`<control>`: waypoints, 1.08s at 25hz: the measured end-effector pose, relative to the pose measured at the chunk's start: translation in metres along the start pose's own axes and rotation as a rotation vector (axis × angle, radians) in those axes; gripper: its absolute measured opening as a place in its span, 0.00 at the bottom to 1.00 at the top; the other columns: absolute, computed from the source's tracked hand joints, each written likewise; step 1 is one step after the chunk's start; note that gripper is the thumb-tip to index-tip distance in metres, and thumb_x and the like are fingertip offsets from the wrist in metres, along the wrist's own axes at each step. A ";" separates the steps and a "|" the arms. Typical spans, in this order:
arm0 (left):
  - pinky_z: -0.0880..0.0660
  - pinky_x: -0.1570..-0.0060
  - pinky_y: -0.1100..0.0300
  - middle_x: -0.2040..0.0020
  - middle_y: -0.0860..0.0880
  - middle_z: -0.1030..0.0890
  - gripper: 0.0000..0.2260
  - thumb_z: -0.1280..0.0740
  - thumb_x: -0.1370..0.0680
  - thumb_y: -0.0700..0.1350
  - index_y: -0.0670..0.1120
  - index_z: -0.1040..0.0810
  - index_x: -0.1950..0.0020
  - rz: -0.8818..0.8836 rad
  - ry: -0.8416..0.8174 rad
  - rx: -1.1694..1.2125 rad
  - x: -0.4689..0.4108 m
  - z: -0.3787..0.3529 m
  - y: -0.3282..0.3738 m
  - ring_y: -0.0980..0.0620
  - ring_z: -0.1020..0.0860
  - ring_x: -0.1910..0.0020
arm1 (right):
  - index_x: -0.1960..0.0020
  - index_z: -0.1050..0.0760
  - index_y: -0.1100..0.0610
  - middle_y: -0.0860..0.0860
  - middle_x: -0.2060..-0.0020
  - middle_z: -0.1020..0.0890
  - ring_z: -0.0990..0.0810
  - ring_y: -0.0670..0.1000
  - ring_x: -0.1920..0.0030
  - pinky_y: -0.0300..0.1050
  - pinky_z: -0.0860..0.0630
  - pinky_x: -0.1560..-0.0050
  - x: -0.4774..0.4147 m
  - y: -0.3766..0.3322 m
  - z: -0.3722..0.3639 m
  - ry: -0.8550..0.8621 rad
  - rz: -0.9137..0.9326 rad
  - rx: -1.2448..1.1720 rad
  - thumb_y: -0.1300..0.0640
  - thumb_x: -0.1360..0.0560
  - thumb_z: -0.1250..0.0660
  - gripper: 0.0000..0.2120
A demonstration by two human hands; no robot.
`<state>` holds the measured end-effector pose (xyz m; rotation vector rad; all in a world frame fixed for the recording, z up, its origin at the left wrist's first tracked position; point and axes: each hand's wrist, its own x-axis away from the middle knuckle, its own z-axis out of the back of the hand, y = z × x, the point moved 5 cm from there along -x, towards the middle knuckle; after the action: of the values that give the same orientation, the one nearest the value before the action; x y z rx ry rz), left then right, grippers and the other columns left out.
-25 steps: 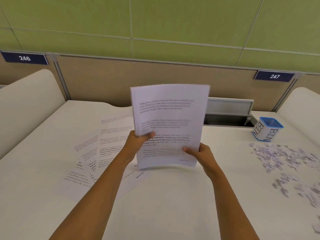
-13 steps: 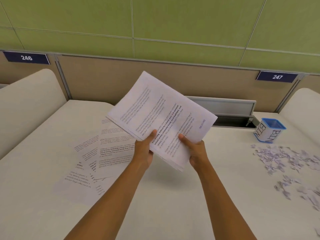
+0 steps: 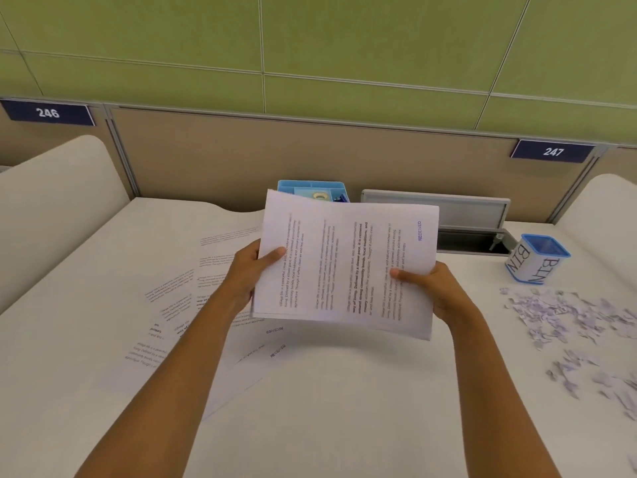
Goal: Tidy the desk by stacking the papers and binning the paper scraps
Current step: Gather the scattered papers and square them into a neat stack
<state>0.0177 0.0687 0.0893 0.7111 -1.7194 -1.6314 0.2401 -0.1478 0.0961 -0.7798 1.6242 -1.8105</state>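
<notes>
I hold a stack of printed papers [image 3: 344, 267] above the middle of the white desk [image 3: 327, 408], turned sideways so the text runs vertically. My left hand [image 3: 250, 274] grips its left edge, thumb on top. My right hand [image 3: 437, 288] grips its lower right edge. Several loose printed sheets [image 3: 179, 305] lie spread on the desk to the left, partly under my left forearm. Paper scraps [image 3: 572, 326] are scattered on the right side of the desk. A small white box with a blue rim, labelled BIN [image 3: 536, 258], stands behind the scraps.
A blue organiser tray [image 3: 310, 188] sits at the back, partly hidden by the held stack. A grey cable hatch [image 3: 472, 229] stands open at the back right. A beige partition [image 3: 241, 157] closes off the desk's rear, with curved white dividers at both sides.
The held stack has turned from upright to sideways, landscape. My hands shifted along its edges, and the blue tray behind it came into view.
</notes>
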 end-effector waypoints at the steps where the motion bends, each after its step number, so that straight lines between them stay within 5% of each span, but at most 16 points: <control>1: 0.20 0.58 0.55 0.47 0.48 0.18 0.13 0.33 0.23 0.47 0.48 0.24 0.40 -0.085 0.032 -0.005 0.000 -0.004 0.004 0.46 0.18 0.53 | 0.48 0.24 0.51 0.55 0.50 0.16 0.15 0.54 0.58 0.46 0.18 0.62 0.001 -0.005 -0.001 0.069 0.055 -0.002 0.61 0.30 0.28 0.13; 4: 0.22 0.56 0.58 0.48 0.50 0.19 0.12 0.33 0.24 0.45 0.48 0.25 0.41 -0.173 0.088 0.060 0.003 -0.015 0.005 0.50 0.19 0.53 | 0.49 0.26 0.47 0.49 0.53 0.17 0.16 0.51 0.58 0.45 0.18 0.59 0.008 -0.003 -0.005 0.204 0.161 -0.058 0.54 0.33 0.27 0.15; 8: 0.26 0.49 0.51 0.42 0.47 0.21 0.17 0.31 0.25 0.47 0.47 0.27 0.38 -0.048 0.122 -0.054 0.002 -0.016 -0.024 0.46 0.22 0.47 | 0.50 0.25 0.47 0.52 0.52 0.17 0.18 0.57 0.52 0.54 0.19 0.52 0.017 0.035 -0.011 0.214 0.079 -0.086 0.49 0.37 0.29 0.17; 15: 0.25 0.57 0.60 0.47 0.50 0.21 0.10 0.33 0.24 0.46 0.50 0.26 0.43 -0.133 0.128 -0.078 0.002 -0.013 -0.007 0.49 0.22 0.53 | 0.49 0.26 0.47 0.49 0.54 0.18 0.18 0.54 0.54 0.50 0.19 0.55 0.015 0.029 -0.001 0.244 0.119 -0.157 0.55 0.35 0.26 0.16; 19: 0.25 0.54 0.57 0.43 0.48 0.21 0.19 0.29 0.26 0.45 0.46 0.27 0.36 -0.031 0.050 -0.117 0.002 -0.004 -0.032 0.47 0.22 0.47 | 0.49 0.24 0.49 0.48 0.54 0.16 0.17 0.56 0.54 0.47 0.19 0.58 0.017 0.043 -0.007 0.202 0.061 -0.100 0.52 0.36 0.28 0.16; 27: 0.26 0.60 0.58 0.47 0.47 0.20 0.12 0.31 0.24 0.46 0.46 0.24 0.42 0.145 0.137 -0.275 -0.015 0.009 -0.006 0.49 0.21 0.56 | 0.47 0.25 0.53 0.55 0.53 0.16 0.15 0.56 0.60 0.47 0.18 0.64 0.015 0.038 -0.004 0.176 -0.025 -0.181 0.60 0.26 0.32 0.08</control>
<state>0.0200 0.0856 0.0819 0.5394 -1.3827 -1.6363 0.2286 -0.1603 0.0583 -0.7382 1.9206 -1.8112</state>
